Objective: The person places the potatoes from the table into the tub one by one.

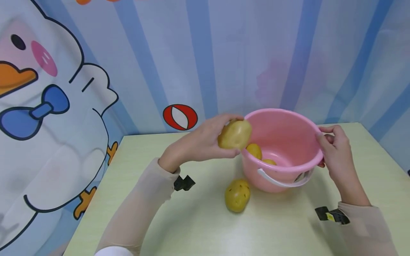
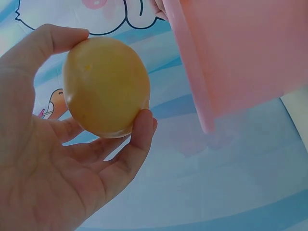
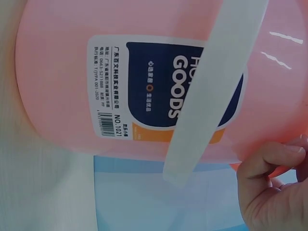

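My left hand [image 1: 205, 140] grips a yellow potato [image 1: 236, 134] beside the left rim of the pink bucket [image 1: 282, 172]. In the left wrist view that potato [image 2: 108, 86] sits between the thumb and curled fingers, apart from the bucket wall [image 2: 231, 62]. My right hand [image 1: 337, 153] pinches the bucket's right rim; the right wrist view shows its curled fingers [image 3: 269, 163] at the edge. Two potatoes show inside the bucket, one at the left wall [image 1: 254, 151] and one partly hidden by the front rim [image 1: 269, 161]. Another potato [image 1: 237, 195], with dark spots, lies on the table in front.
A white handle [image 1: 282, 184] hangs down the bucket's front, across a printed label [image 3: 159, 89]. The pale table [image 1: 198, 220] ends at a blue striped curtain [image 1: 221, 53] printed with a large cartoon duck [image 1: 57, 153] on the left.
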Demonstrator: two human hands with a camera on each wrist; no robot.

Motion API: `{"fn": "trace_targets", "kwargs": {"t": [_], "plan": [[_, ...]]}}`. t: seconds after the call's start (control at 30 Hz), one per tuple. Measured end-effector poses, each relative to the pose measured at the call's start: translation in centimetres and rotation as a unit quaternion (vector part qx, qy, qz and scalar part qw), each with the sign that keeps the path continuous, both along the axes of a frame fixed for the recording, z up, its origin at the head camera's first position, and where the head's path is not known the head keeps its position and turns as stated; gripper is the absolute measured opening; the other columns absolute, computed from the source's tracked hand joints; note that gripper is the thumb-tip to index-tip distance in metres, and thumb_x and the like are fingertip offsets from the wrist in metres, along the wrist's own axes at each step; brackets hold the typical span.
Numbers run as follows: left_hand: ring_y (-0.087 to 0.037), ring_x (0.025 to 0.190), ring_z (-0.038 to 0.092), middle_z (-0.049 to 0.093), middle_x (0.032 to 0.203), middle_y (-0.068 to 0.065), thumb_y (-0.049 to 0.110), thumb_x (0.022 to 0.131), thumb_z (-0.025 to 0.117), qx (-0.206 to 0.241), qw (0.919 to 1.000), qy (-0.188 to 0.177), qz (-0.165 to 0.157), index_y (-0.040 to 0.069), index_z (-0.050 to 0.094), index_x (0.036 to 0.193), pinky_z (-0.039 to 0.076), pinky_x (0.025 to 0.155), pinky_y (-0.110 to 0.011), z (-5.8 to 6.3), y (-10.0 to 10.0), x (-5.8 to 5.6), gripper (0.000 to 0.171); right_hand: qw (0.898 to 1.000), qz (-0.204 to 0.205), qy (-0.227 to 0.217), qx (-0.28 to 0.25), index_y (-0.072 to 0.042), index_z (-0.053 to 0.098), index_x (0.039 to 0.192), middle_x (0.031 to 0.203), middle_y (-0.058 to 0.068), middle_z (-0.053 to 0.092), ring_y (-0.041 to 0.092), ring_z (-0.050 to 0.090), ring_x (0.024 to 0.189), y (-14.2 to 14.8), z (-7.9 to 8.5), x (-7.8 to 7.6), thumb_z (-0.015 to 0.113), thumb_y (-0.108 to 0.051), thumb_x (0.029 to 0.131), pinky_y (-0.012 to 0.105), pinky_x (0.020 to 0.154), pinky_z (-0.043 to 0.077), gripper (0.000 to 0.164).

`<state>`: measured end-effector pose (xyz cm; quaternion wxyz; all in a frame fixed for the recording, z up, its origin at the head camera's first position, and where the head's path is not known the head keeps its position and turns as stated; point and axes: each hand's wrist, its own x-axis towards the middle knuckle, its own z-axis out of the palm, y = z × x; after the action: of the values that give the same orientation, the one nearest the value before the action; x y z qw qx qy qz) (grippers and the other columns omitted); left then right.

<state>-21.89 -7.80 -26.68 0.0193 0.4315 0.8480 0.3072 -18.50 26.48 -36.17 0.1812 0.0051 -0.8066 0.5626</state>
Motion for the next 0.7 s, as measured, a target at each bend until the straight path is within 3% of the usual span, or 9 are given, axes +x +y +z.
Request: {"fn": "trace_targets", "kwargs": {"t": [0.27,0.7], "plan": [[-0.011,0.106,0.051,0.052,0.131,0.001,0.031,0.086,0.072,0.001,0.9995,0.017,-0.025,0.010,0.042,0.145,0.054,0.078,-0.026,0.7,1.2,0.0,0.069,1.000,-0.004,-0.010,0.004,-0.016,0.049,0.121,0.076,0.008,0.055,0.016,0.049,0.038,0.1,0.0,0.3,0.047,-0.025,0.106,0.028,0.036,0.042,0.018],[-0.012,0.107,0.051,0.051,0.131,0.000,0.032,0.087,0.071,-0.012,0.9990,0.030,-0.030,0.010,0.042,0.145,0.053,0.079,-0.026,1.0,2.5,-0.8,0.068,1.000,-0.008,-0.010,0.009,-0.009,0.048,0.123,0.077,0.009,0.055,0.016,0.050,0.039,0.0,-0.2,0.2,0.046,-0.026,0.106,0.028,0.036,0.042,0.025]]}}
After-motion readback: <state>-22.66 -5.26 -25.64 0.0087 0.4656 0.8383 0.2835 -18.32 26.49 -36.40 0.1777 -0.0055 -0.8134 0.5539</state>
